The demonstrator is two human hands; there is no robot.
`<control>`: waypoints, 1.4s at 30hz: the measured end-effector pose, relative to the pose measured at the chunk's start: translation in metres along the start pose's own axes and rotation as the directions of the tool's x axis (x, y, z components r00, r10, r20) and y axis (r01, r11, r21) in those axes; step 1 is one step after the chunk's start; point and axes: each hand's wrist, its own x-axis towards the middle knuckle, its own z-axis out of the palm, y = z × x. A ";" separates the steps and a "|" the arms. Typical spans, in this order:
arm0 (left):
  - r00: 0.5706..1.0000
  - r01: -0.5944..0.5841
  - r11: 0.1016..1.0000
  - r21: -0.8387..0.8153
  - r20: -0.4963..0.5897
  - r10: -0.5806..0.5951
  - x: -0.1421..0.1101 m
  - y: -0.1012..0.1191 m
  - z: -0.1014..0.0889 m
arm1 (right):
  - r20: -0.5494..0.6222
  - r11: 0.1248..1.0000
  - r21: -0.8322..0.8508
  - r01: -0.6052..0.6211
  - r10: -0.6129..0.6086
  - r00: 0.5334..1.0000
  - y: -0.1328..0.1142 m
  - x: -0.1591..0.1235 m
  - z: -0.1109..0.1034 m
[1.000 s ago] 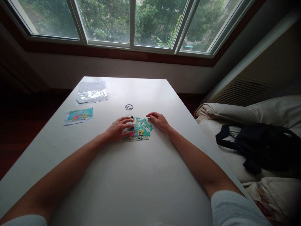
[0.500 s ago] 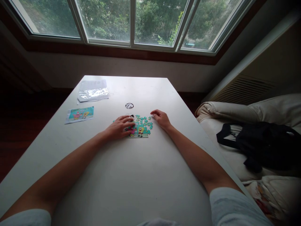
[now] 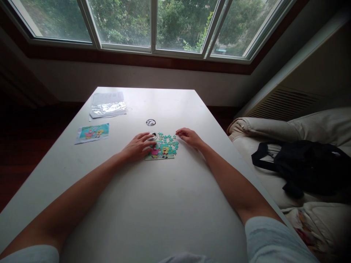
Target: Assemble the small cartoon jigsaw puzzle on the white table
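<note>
A partly assembled jigsaw puzzle (image 3: 163, 150) with cartoon figures lies on the white table, its lower rows joined. Loose teal puzzle pieces (image 3: 168, 138) are scattered along its far and right sides. My left hand (image 3: 137, 147) rests at the puzzle's left edge, fingers spread and fingertips over its upper left part, hiding some of it. Just beyond those fingers is a round, shiny-rimmed object (image 3: 153, 136). To the right of the loose pieces is my right hand (image 3: 190, 138), fingers loosely extended and apart, its fingertips close to one small piece (image 3: 174, 136).
A picture sheet (image 3: 93, 133) with similar cartoon figures lies at the left, below papers in a clear plastic sleeve (image 3: 108, 106). A round hole (image 3: 150, 122) shows in the table (image 3: 153, 204). A black bag (image 3: 309, 168) sits on the pale sofa (image 3: 263, 131) at right.
My left hand has drawn back slightly to the left, uncovering more of the pink figure and the round object. My right hand's fingers have loosened and spread a little.
</note>
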 end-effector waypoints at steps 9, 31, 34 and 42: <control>1.000 -0.003 1.000 0.011 -0.031 0.004 0.000 -0.007 0.003 | 0.191 0.997 -0.020 0.079 -0.074 0.979 -0.007 -0.004 -0.016; 0.999 -0.003 1.000 0.010 -0.053 0.004 0.000 -0.006 0.003 | 0.168 0.978 -0.144 0.152 -0.127 0.978 0.002 -0.004 -0.007; 0.998 0.002 1.000 -0.009 -0.061 -0.002 0.000 -0.007 0.003 | 0.151 0.977 -0.140 0.159 -0.137 0.979 0.005 -0.004 -0.005; 0.998 -0.007 1.000 0.001 -0.067 0.007 -0.001 -0.012 0.006 | 0.122 0.974 -0.149 0.171 -0.153 0.981 0.006 -0.006 -0.004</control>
